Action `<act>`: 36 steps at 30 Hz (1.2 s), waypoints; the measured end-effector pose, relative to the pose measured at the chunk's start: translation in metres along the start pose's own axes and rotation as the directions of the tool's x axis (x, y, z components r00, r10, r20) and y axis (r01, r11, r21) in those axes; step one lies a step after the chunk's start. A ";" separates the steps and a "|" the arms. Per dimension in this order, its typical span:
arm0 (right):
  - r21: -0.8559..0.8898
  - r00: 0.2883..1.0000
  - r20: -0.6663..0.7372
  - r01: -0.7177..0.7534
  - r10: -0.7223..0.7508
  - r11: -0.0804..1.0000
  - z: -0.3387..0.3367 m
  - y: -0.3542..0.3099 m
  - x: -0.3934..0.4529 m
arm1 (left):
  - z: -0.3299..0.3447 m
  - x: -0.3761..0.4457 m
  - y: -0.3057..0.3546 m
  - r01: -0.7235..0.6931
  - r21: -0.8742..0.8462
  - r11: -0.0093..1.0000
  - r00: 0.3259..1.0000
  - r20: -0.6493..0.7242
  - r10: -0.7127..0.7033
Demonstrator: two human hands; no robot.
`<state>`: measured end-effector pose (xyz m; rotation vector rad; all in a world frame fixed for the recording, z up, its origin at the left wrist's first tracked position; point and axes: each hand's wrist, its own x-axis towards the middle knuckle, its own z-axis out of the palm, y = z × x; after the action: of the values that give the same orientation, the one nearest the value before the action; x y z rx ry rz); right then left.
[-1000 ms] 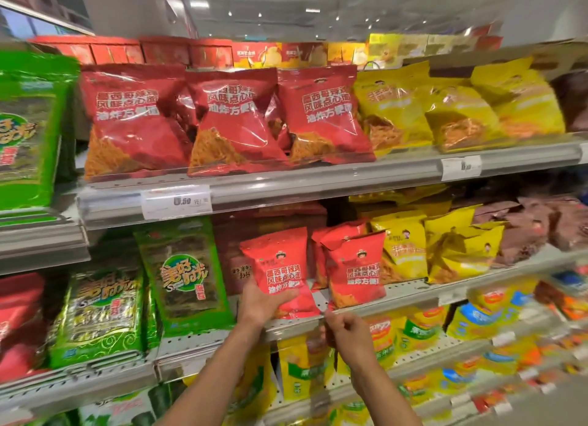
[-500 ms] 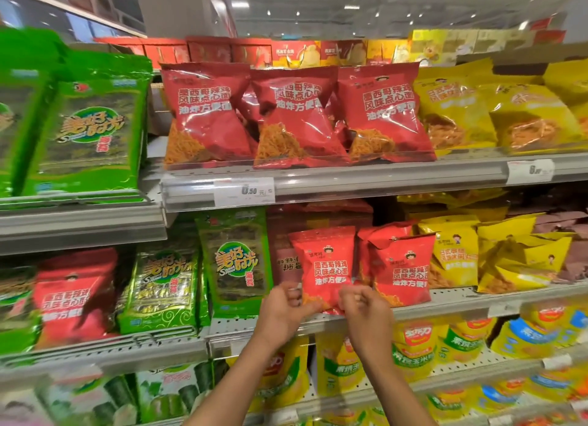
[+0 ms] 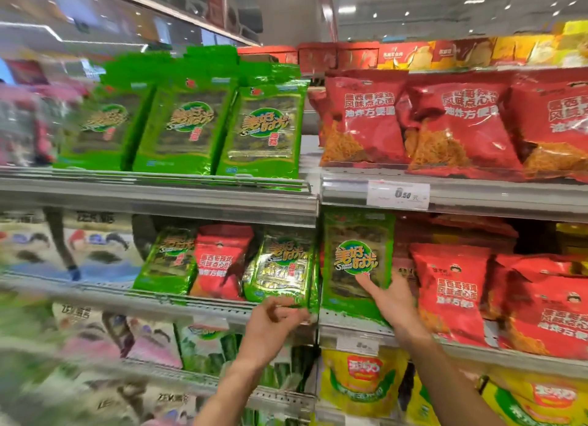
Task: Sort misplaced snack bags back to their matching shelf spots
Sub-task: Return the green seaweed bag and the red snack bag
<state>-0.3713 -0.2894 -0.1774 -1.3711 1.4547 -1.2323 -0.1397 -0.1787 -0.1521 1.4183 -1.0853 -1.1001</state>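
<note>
While both bare arms reach up from the bottom edge, the right hand (image 3: 393,300) lies flat against the lower front of a glossy green foil seaweed bag (image 3: 356,263) that stands upright at the left end of the right-hand middle shelf (image 3: 359,332), directly beside the red noodle-snack bags (image 3: 451,292) on that shelf; fingers spread apart, index pointing up-left over the print, not clamped on anything I can see. The left hand (image 3: 270,325) sits just below the steel rail of the left-hand middle shelf (image 3: 178,304), fingertips (image 3: 294,311) pinched together at the bottom edge of another green seaweed bag (image 3: 281,268); motion blur there, so probably gripping the bag's lower seam, but I can't tell for sure. On that left shelf a lone red foil snack bag (image 3: 219,262) stands between two green seaweed bags, the second green one (image 3: 171,260) to its left. Upper left shelf: a row of three matching green seaweed bags (image 3: 191,126), upright. Upper right shelf: large red noodle-snack bags (image 3: 458,120) with a white price tag (image 3: 397,195) on the rail beneath. Below the right hand, yellow bags with green bands (image 3: 362,384) fill the next shelf down. Far left of frame is heavily blurred; packs there unreadable.
</note>
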 end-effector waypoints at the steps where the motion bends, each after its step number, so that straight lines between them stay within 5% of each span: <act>1: 0.001 1.000 -0.018 0.018 -0.018 1.000 0.002 -0.001 0.000 | -0.012 0.001 -0.002 0.005 -0.006 1.000 0.999 -0.036 -0.005; 6: 0.078 0.988 -0.102 0.128 -0.120 0.989 0.013 -0.019 -0.013 | -0.067 0.010 -0.005 0.035 -0.034 0.999 0.981 -0.189 -0.040; 12: 0.188 0.998 -0.016 0.059 -0.057 0.980 0.039 -0.022 -0.047 | -0.130 0.035 0.002 0.076 -0.071 0.995 0.949 -0.301 -0.094; 17: 0.198 1.000 0.013 0.002 -0.004 0.980 0.060 -0.008 -0.069 | -0.175 0.069 0.014 0.045 0.117 0.992 0.902 -0.431 0.010; 23: 0.203 0.990 -0.063 -0.111 0.127 0.973 0.076 -0.001 -0.085 | -0.177 0.105 0.012 -0.013 0.168 0.986 0.990 -0.135 0.036; 28: 0.238 0.983 -0.117 -0.110 0.141 0.965 0.082 0.000 -0.104 | -0.172 0.122 0.006 0.034 0.186 0.982 0.990 0.130 -0.059; 36: 0.243 0.972 -0.118 -0.169 0.202 0.955 0.103 -0.009 -0.132 | -0.167 0.139 0.001 0.146 0.302 0.942 0.979 0.091 -0.181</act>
<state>-0.2537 -0.1720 -0.2032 -0.9851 1.4472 -1.3503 0.0497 -0.2857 -0.1485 1.7213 -1.2735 -1.1891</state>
